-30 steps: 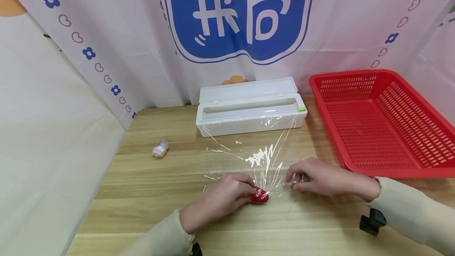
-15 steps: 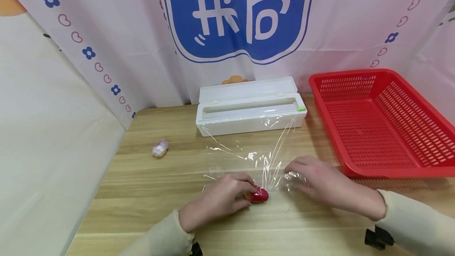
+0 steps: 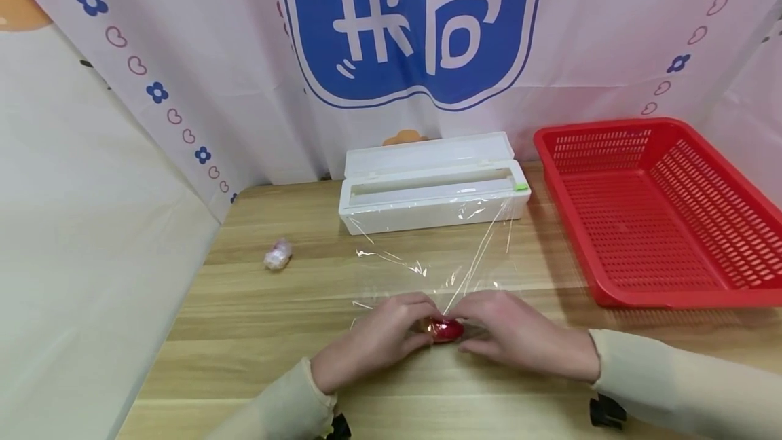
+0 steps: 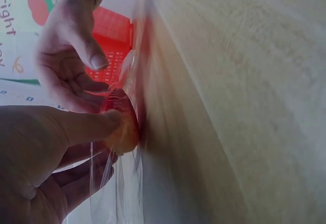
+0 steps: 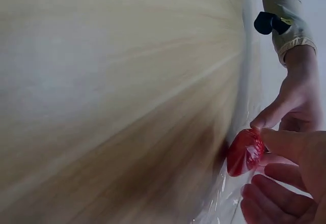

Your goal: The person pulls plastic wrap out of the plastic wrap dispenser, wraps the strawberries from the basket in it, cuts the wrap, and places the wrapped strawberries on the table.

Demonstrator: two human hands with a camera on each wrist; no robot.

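Observation:
A small, oval red-and-yellow fruit-like object (image 3: pixel 447 330), its exact kind unclear, lies on clear plastic wrap (image 4: pixel 127 183) low over the table. My left hand (image 3: pixel 381 331) pinches its left end between thumb and fingers. At the other end my right hand (image 3: pixel 510 335) has come up close. Its fingers touch the film behind the object, while in the left wrist view its thumb (image 4: pixel 97 61) stands apart from it. Film partly covers the red side (image 5: pixel 244 155). Stretched sheet runs back to a white wrap dispenser box (image 3: pixel 434 212), whose lid is up.
A red plastic basket (image 3: pixel 586 250) stands on the right of the wooden table (image 3: pixel 244 358). One small film-wrapped item (image 3: pixel 278 254) lies at the left. Behind the dispenser hangs a printed white curtain (image 3: pixel 244 53).
My right hand first loosened its fingers on the film, then moved left to the object's right end, drawing film with it. My left hand has kept its grip in nearly the same place.

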